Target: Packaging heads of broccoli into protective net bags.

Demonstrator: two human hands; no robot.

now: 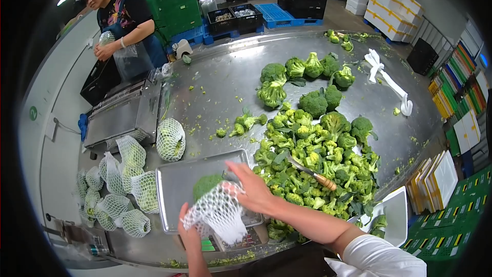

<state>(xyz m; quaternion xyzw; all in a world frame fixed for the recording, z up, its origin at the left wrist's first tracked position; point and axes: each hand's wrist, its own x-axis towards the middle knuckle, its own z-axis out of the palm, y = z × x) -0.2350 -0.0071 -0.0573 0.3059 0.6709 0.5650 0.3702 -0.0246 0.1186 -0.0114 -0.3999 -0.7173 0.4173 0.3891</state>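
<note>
A white foam net sleeve [225, 215] is stretched between my two hands, slightly blurred. My left hand [189, 229] grips its left side, and my right hand [250, 190] holds its upper right edge with the fingers spread. Just beyond the net is a green broccoli head [206, 185], over a shallow stainless steel tray [173, 184]. Whether part of the head is inside the net cannot be seen. Several broccoli heads in foam nets [115, 184] lie left of the tray, and another netted head [171, 139] rests behind it.
A heap of broccoli florets [307, 154] covers the right side, with a wooden-handled knife [313, 173] on top. Whole broccoli heads [313, 65] stand farther back near a white strip of cloth or plastic [388, 79]. A co-worker [123, 23] handles a netted item beside a wrapping machine [119, 117].
</note>
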